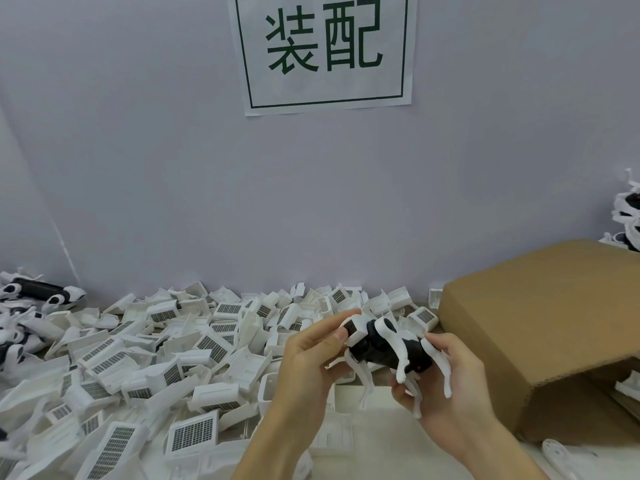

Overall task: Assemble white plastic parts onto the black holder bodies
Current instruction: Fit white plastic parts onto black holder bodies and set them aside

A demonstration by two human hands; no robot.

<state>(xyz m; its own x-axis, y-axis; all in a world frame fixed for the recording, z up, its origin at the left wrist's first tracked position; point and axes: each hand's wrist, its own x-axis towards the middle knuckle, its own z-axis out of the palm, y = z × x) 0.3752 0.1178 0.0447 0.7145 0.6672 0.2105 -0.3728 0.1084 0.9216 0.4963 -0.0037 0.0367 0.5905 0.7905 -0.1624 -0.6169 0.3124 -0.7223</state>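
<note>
The black holder body (388,351) is gripped by the left hand (311,355) at 9 o'clock and the right hand (450,386) at 3 o'clock, above the white plastic parts (194,344) heaped on the counter (398,455).

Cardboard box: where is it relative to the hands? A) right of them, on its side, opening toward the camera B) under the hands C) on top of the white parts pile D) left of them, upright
A: the cardboard box lies right of the right hand and left hand, which hold the black holder body; its open end faces the camera.
</note>
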